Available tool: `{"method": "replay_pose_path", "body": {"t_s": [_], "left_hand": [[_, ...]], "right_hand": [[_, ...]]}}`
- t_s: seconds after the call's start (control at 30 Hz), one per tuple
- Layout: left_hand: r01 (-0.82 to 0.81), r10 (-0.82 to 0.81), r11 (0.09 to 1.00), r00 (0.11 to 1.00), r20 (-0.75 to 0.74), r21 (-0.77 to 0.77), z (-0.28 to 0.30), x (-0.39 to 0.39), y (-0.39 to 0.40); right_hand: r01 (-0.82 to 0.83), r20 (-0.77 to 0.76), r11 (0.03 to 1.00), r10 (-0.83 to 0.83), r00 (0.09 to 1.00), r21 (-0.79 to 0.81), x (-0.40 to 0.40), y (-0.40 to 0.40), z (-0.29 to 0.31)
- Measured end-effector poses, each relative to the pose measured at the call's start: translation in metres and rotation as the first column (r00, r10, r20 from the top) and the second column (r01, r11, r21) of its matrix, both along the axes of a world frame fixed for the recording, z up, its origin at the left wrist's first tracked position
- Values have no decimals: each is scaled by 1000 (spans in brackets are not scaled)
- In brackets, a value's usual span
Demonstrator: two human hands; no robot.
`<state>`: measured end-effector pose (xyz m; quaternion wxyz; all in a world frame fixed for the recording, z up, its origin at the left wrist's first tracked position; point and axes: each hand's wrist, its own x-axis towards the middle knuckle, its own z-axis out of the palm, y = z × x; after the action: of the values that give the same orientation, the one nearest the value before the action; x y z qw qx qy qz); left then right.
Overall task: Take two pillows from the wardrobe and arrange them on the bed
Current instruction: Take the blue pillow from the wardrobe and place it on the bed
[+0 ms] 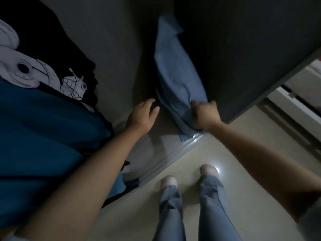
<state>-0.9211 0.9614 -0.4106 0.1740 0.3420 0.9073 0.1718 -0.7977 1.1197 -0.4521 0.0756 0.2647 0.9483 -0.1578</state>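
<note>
— Right by us: grey trouser legs point(171, 211) and pale socks planted on the cream floor point(139, 214), just short of the wardrobe's sill point(173, 153).

— And the hands?

— Left hand point(141, 115) hovers over the wardrobe floor, fingers spread loose, gripping nothing. Right hand point(205, 115) is clenched tight on the bottom corner of a blue pillow point(175, 73).

— Where's that pillow sitting?

— Standing on end inside the wardrobe, leaning against the dark panel point(243, 49) on the right, its lower end just at the sill. Hanging clothes, a teal garment point(43, 133) and a black printed shirt point(52, 54), crowd the left.

— Second pillow?

— Can't make one out; there may be an edge tucked behind the blue one, but it's too dim to say.

— So, advice?

— I'd bring that free left hand under the pillow's side. One corner pinch will stretch the case; a two-handed hold should lift it clear over the sill.
</note>
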Motion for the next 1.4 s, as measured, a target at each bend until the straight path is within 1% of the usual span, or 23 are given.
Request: {"method": "replay_pose_path", "body": {"t_s": [0.07,0.13,0.2,0.23,0.27,0.3,0.33,0.4,0.43,0.5,0.57,0.63,0.7,0.8,0.87,0.93,0.97,1.03,1.1,1.17,1.23,1.3,1.4], "left_hand": [[-7,7,996,1000,-7,94,-3,1,-9],[-19,27,996,996,-88,85,-8,-1,-21],[-27,18,998,986,-166,-57,-20,-1,-38],[-18,-7,989,986,-168,-146,-27,0,-48],[3,-33,975,991,-133,-221,-35,3,-58],[27,-42,963,998,-51,-268,-44,7,-67],[51,-34,956,997,64,-287,-51,13,-77],[133,-40,939,958,282,-319,-67,27,-100],[212,-74,908,929,361,-360,-75,35,-112],[381,-150,803,873,464,-458,-94,54,-138],[459,-171,723,843,509,-517,-115,77,-162],[492,-189,692,829,526,-528,-134,107,-178],[507,-216,684,828,518,-525,-150,138,-187],[497,-208,724,818,536,-479,-169,179,-196],[483,-222,752,827,517,-449,-173,201,-194],[422,-205,793,864,460,-440,-174,221,-193],[378,-198,810,896,398,-448,-174,228,-193],[295,-213,820,953,217,-490,-172,231,-196],[249,-244,801,966,82,-544,-166,226,-199],[253,-286,764,957,40,-594,-157,219,-203],[306,-359,734,933,36,-606,-144,213,-209],[366,-438,718,898,24,-592,-123,205,-214],[445,-554,703,831,-36,-554,-80,190,-205]], "right_hand": [[-133,16,989,134,991,-59,18,-40,-4],[-235,-32,961,233,972,-144,34,-76,-8],[-288,-43,923,287,957,-256,50,-104,-17],[-288,-34,912,291,956,-291,60,-114,-23],[-269,-14,911,278,960,-312,69,-121,-29],[-238,21,915,259,966,-325,79,-125,-35],[-197,81,922,237,968,-334,88,-127,-41],[-164,189,931,234,954,-326,106,-128,-53],[-187,222,931,263,939,-314,114,-130,-59],[-250,305,919,343,889,-306,134,-138,-70],[-289,398,903,404,824,-318,156,-146,-84],[-285,449,904,409,794,-318,175,-148,-95],[-225,447,925,348,824,-307,189,-146,-100],[-159,396,944,268,878,-288,203,-144,-104],[-104,334,954,198,922,-280,204,-142,-102],[-36,291,951,130,948,-308,204,-145,-98],[-2,274,946,95,957,-324,205,-148,-97],[59,266,938,36,963,-341,208,-157,-93],[81,254,929,14,967,-361,213,-172,-90],[89,231,917,3,973,-389,215,-190,-84],[102,188,921,-32,982,-377,215,-205,-75],[113,118,936,-78,990,-333,216,-214,-60],[163,-18,945,-175,984,-283,226,-212,-23]]}}
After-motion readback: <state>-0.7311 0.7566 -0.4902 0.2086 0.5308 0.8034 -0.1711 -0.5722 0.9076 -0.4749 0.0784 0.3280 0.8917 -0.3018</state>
